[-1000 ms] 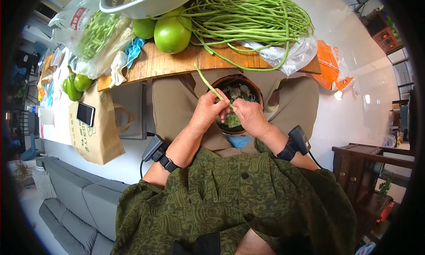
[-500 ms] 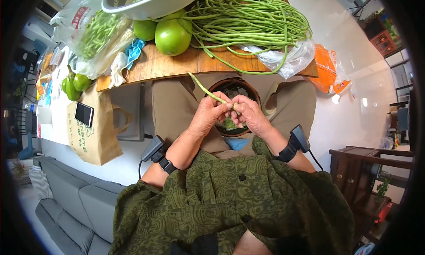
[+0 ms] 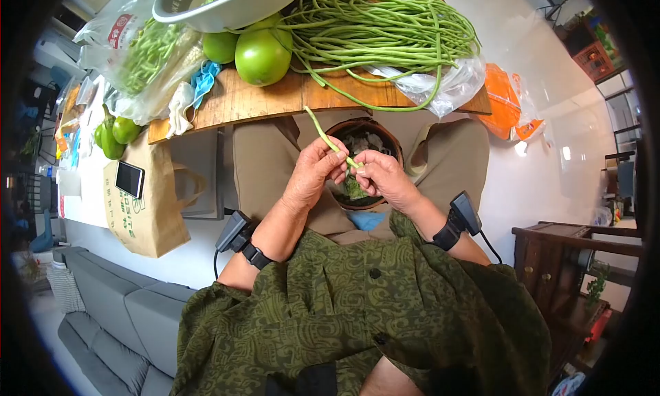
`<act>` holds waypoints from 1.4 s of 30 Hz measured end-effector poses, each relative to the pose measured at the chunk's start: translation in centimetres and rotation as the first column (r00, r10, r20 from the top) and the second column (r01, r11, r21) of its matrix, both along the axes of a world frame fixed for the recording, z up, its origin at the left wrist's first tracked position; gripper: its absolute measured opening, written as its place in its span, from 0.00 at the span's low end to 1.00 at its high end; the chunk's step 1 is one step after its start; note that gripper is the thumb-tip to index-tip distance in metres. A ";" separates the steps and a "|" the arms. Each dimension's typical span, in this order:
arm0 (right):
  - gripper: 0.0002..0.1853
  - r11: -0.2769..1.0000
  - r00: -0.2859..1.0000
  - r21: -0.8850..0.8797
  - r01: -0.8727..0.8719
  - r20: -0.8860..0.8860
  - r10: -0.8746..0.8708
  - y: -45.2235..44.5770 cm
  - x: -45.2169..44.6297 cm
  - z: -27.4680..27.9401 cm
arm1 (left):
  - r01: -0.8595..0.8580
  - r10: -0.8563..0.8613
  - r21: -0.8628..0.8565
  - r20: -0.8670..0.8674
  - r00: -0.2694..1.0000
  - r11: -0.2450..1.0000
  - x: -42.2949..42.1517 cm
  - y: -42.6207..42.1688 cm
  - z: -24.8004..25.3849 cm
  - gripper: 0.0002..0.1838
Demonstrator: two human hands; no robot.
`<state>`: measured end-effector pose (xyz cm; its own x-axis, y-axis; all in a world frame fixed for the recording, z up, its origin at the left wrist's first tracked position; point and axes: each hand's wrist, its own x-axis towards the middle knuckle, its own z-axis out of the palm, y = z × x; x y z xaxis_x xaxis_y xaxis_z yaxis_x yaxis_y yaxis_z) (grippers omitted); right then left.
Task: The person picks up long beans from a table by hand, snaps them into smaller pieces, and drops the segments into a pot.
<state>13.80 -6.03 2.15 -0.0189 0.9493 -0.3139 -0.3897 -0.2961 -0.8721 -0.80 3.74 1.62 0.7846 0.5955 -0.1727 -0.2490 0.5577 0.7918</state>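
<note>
Between my hands is a single green long bean [image 3: 320,129], its free end slanting up and left toward the table edge. My left hand [image 3: 317,168] is closed around the middle of it. The fingers of my right hand [image 3: 382,172] pinch its lower end. Both hands are over a round brown-rimmed bin [image 3: 397,143] between my knees, with pale and green scraps inside, partly hidden by the hands. A large heap of long beans [image 3: 385,31] lies on the wooden table [image 3: 254,106] ahead.
A grey-white basin [image 3: 234,14] with cut beans and round green gourds [image 3: 263,57] stand on the table. Left are a plastic bag of beans [image 3: 148,56] and a paper bag [image 3: 155,217] with a phone [image 3: 129,179] on it. An orange bag [image 3: 503,102] lies right.
The bean has become steeper, its tip shifting slightly right and up. My fingertips have moved a little apart along its lower end. The view has shifted slightly.
</note>
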 end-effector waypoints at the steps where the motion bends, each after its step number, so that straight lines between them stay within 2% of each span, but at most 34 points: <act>1: 0.07 0.999 0.999 0.032 0.002 0.040 -0.003 0.0 0.0 -0.2 | 0.001 -0.001 -0.001 0.000 1.000 1.000 0.1 -0.1 0.0 0.04; 3: 0.07 0.999 0.998 0.037 0.029 0.057 -0.031 0.1 -0.1 -0.9 | 0.084 -0.078 0.104 -0.060 0.995 0.991 0.3 -0.3 0.2 0.05; 5: 0.07 0.997 0.995 0.043 0.057 0.075 -0.060 0.2 0.0 -0.8 | 0.069 -0.055 0.157 -0.092 0.994 0.985 0.2 -0.3 0.2 0.04; 7: 0.07 0.997 0.929 0.027 -0.072 0.366 0.058 0.4 0.3 -0.2 | 0.043 -0.018 0.150 -0.158 0.987 0.988 0.1 -0.2 0.2 0.04; 11: 0.06 0.993 0.896 0.110 -0.035 0.444 -0.018 0.4 -0.2 -1.4 | 0.042 -0.021 0.159 -0.133 0.991 0.986 0.3 -0.2 -0.3 0.03; 12: 0.05 0.966 0.733 0.253 -0.048 0.666 -0.139 0.5 -0.3 -1.8 | 0.024 0.009 0.191 -0.166 0.986 0.981 0.4 -0.3 -0.3 0.03; 13: 0.05 0.920 0.509 0.379 -0.099 0.814 -0.280 0.5 -0.3 -1.9 | 0.008 0.037 0.224 -0.198 0.980 0.975 0.5 -0.5 -0.4 0.03; 14: 0.05 0.921 0.507 0.378 -0.097 0.815 -0.281 0.4 -0.5 -1.8 | 0.011 0.034 0.223 -0.197 0.980 0.975 0.6 -0.7 -0.5 0.03; 16: 0.04 0.956 0.216 0.285 -0.069 0.940 -0.264 0.4 -0.9 -1.6 | 0.052 0.085 0.461 -0.270 0.959 0.886 0.8 -1.2 -0.6 0.03; 19: 0.04 0.916 0.146 0.386 -0.108 0.918 -0.370 0.9 0.5 -5.3 | 0.035 0.046 0.430 -0.176 0.983 0.902 1.0 -1.6 0.0 0.03; 20: 0.07 0.860 0.089 0.450 -0.241 0.893 -0.442 1.0 2.1 -7.3 | 0.013 0.087 0.490 -0.181 0.980 0.871 1.0 -1.8 0.3 0.03; 21: 0.07 0.859 0.085 0.450 -0.245 0.892 -0.443 1.0 2.2 -6.4 | 0.009 0.089 0.492 -0.176 0.980 0.871 1.0 -1.5 0.4 0.03; 22: 0.08 0.953 0.732 0.296 0.059 0.637 -0.243 0.7 2.1 -4.6 | -0.002 0.049 0.319 -0.140 0.989 0.948 0.8 -1.1 0.4 0.03; 23: 0.09 0.986 0.986 -0.046 0.158 -0.036 -0.160 0.3 1.9 -2.7 | -0.001 0.014 0.134 -0.097 0.995 0.991 0.7 -0.9 0.4 0.03; 25: 0.11 0.992 0.992 0.008 0.125 0.022 -0.125 0.3 0.6 -1.0 | 0.004 0.011 0.139 -0.107 0.994 0.990 0.7 -0.9 0.4 0.03; 28: 0.10 0.998 0.989 0.030 0.048 -0.142 -0.043 0.4 -0.4 -0.2 | 0.008 0.014 0.159 -0.136 0.991 0.987 0.4 -0.5 0.6 0.03; 29: 0.10 0.998 0.989 0.029 0.047 -0.143 -0.043 0.5 -0.3 -0.4 | 0.008 0.006 0.116 -0.123 0.992 0.993 0.4 -0.5 0.6 0.04; 31: 0.08 0.999 0.999 0.030 0.045 0.008 -0.045 0.6 0.2 -0.9 | 0.019 -0.017 0.020 -0.092 0.996 1.000 0.5 -0.8 0.5 0.05; 32: 0.07 0.999 0.998 0.035 0.015 0.059 -0.017 0.5 0.5 -1.0 | 0.022 -0.022 -0.021 -0.019 1.000 1.000 0.3 -0.4 0.3 0.06; 33: 0.07 0.999 0.998 0.036 0.014 0.059 -0.016 0.3 0.6 -1.0 | 0.021 -0.022 -0.020 -0.019 1.000 1.000 0.3 -0.2 0.1 0.06; 35: 0.07 0.998 0.999 -0.060 -0.031 -0.018 0.030 0.3 0.5 -1.1 | -0.031 0.032 0.016 -0.030 0.999 0.999 0.1 0.4 -0.2 0.06; 36: 0.07 0.997 0.999 -0.070 -0.045 0.026 0.047 0.3 0.2 -0.7 | -0.052 0.052 0.003 -0.053 0.997 0.999 0.1 0.5 -0.3 0.06; 39: 0.08 0.998 0.997 -0.040 -0.058 -0.059 0.056 0.2 -0.2 0.0 | 0.026 -0.025 0.017 -0.042 0.999 1.000 0.1 0.2 0.1 0.05; 42: 0.08 0.998 0.988 -0.039 -0.044 -0.150 0.038 0.3 0.3 -1.0 | 0.002 0.000 0.022 -0.057 0.998 1.000 0.4 -0.3 0.0 0.05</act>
<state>14.13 -5.69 1.14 -0.1071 0.9326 -0.3448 -0.5007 -0.3502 -0.7916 -0.38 3.41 1.65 0.7744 0.5990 -0.2037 -0.2027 0.5399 0.8170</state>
